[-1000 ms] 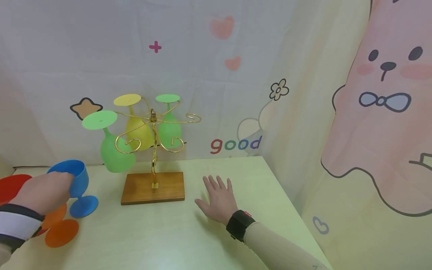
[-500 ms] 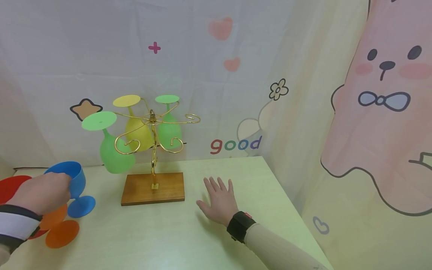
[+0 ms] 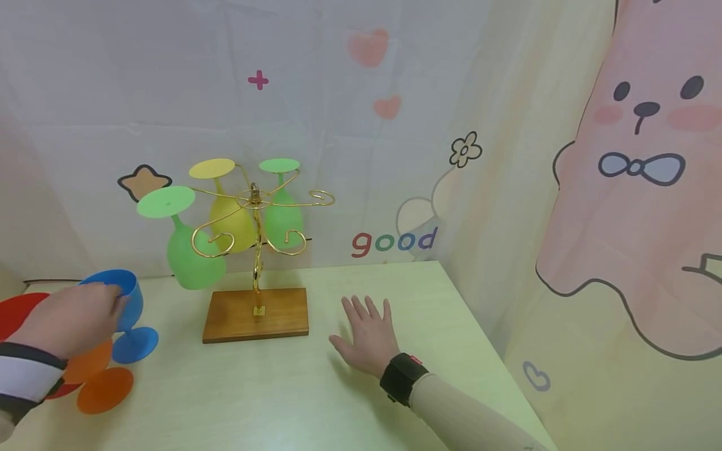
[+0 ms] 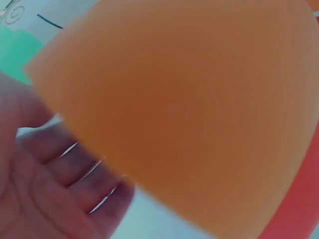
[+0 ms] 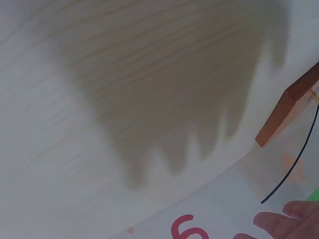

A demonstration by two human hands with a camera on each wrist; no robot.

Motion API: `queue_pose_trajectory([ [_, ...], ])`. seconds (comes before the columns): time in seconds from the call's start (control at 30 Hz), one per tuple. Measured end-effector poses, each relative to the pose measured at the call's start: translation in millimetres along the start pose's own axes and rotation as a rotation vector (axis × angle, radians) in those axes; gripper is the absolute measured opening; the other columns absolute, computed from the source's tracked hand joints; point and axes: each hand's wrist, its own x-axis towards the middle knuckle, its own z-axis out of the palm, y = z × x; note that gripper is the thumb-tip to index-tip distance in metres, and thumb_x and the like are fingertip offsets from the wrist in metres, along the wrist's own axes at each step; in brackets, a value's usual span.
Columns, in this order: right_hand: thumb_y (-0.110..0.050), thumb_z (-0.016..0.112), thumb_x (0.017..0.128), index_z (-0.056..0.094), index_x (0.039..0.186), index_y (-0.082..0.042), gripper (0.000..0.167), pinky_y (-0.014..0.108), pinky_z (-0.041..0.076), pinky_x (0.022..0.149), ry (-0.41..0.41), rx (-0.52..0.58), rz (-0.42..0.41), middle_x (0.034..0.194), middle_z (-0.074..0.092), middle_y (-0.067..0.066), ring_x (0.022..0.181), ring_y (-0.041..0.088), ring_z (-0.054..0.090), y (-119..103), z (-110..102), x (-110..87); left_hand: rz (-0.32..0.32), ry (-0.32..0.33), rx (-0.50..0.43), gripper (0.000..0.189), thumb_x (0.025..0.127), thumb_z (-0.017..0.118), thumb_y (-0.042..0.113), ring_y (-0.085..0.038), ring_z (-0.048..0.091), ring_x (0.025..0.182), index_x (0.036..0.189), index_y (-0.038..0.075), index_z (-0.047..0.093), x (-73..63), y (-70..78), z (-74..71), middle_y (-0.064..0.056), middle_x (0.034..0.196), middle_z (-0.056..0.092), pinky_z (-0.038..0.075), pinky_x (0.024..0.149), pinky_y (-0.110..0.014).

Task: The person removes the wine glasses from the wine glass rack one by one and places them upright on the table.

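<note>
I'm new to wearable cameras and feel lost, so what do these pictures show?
There's no machine, only a person's left hand and right hand. The wide picture comes from a camera on the head; the two close ones come from the wrists. On the table, a goblet rack holds two green goblets and a yellow goblet upside down; a blue goblet, orange goblet and red goblet are at the left. The left hand is among these, but whether it grips one is hidden. The right hand is spread, holding nothing.
</note>
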Motion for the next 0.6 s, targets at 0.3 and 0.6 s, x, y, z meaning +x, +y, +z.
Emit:
queue_pose_trajectory([
  [0.3,-0.065,0.044,0.091,0.03,0.153,-0.019,0.078,0.063,0.007,0.112,-0.008,0.002,0.009,0.153,0.036,0.007,0.141,0.032,0.028,0.1,2.7,0.2,0.202,0.424,-0.029,0.11,0.076,0.076,0.039,-0.051,0.011,0.139,0.152,-0.004,0.009,2.0,22.6,-24.8,-0.03,0.154,0.014,0.001,0.114,-0.057],
  [0.6,-0.065,0.045,0.091,0.03,0.153,-0.019,0.078,0.062,0.01,0.112,-0.001,0.019,0.011,0.153,0.036,0.007,0.142,0.031,0.028,-0.2,2.1,1.5,0.38,0.535,-0.017,0.103,0.086,0.017,0.078,-0.041,0.002,0.145,0.154,0.001,0.006,-1.3,69.6,-45.1,-0.019,0.16,0.003,-0.001,0.116,-0.053],
])
